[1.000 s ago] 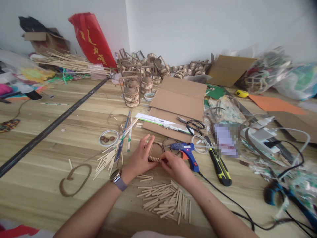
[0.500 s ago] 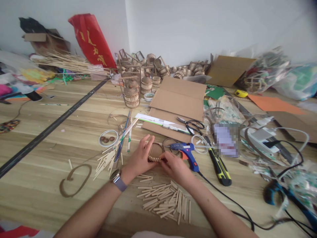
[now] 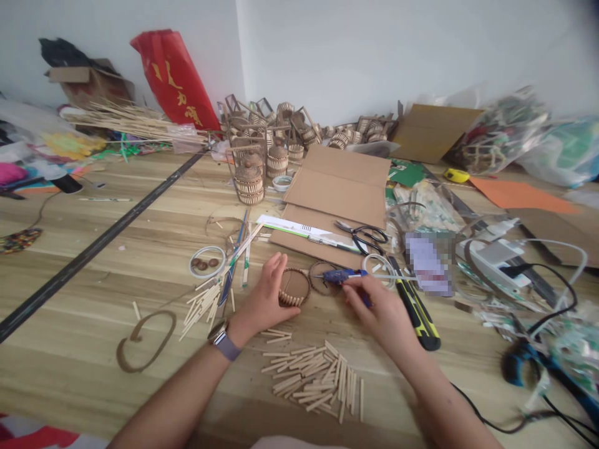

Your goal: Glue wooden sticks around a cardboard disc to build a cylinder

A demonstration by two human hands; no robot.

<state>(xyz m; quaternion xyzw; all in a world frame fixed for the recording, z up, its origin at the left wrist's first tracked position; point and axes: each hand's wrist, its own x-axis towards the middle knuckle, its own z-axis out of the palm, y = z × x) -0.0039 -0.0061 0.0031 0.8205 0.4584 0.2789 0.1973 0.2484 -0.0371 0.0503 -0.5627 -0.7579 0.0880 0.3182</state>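
My left hand (image 3: 262,298), with a watch at the wrist, holds a small round wooden ring (image 3: 292,300) between thumb and fingers. Short sticks stand side by side along the ring's near edge. My right hand (image 3: 380,307) is closed around the handle of a blue glue gun (image 3: 337,274), which lies on the wooden surface with its nozzle pointing left. The hand covers most of the grip. Just beyond the ring's right side, a thin brown hoop (image 3: 321,285) lies under the nozzle. Many cut wooden sticks (image 3: 311,380) are piled in front of me.
Scissors (image 3: 362,236) rest on cardboard (image 3: 337,187) ahead. A yellow-black utility knife (image 3: 418,312) lies right of the glue gun, near a power strip (image 3: 503,265). Finished small baskets (image 3: 249,181) stand farther back. Longer sticks (image 3: 202,307) and a tape ring (image 3: 206,262) lie left.
My right hand has left the ring's near edge and moved right onto the glue gun. The left hand stays at the ring.
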